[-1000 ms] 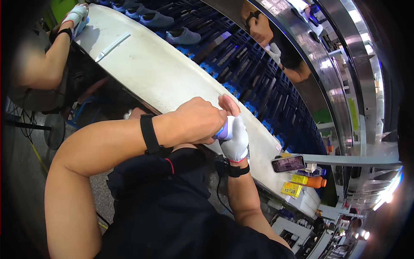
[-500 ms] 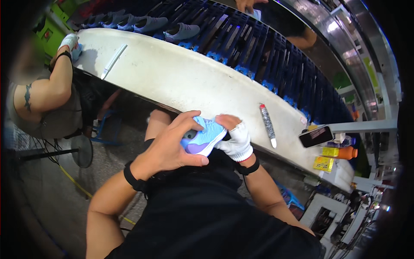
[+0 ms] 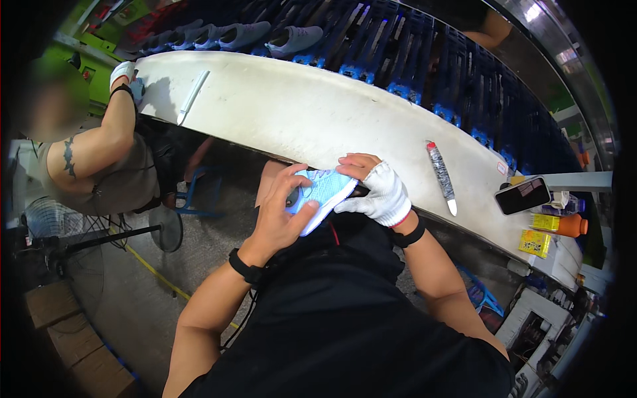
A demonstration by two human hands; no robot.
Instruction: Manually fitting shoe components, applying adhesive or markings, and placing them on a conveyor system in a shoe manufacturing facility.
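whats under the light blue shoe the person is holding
The bare left hand cups the light blue shoe from below, and the gloved right hand grips its far end. Beneath is the person's black shirt. The shoe's underside is mostly hidden.

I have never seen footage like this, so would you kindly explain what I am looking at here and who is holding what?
This is one wide fisheye view from a camera worn on a person's head, looking down, so straight edges bend. The forearms rising from the lower edge are the wearer's own. The bare left hand and the right hand, in a white fingerless glove, together hold a light blue shoe just in front of a long white workbench. On the bench lie a wrapped knife-like tool, a phone and a white strip. Grey shoes sit on the blue conveyor behind. A co-worker sits to the left.
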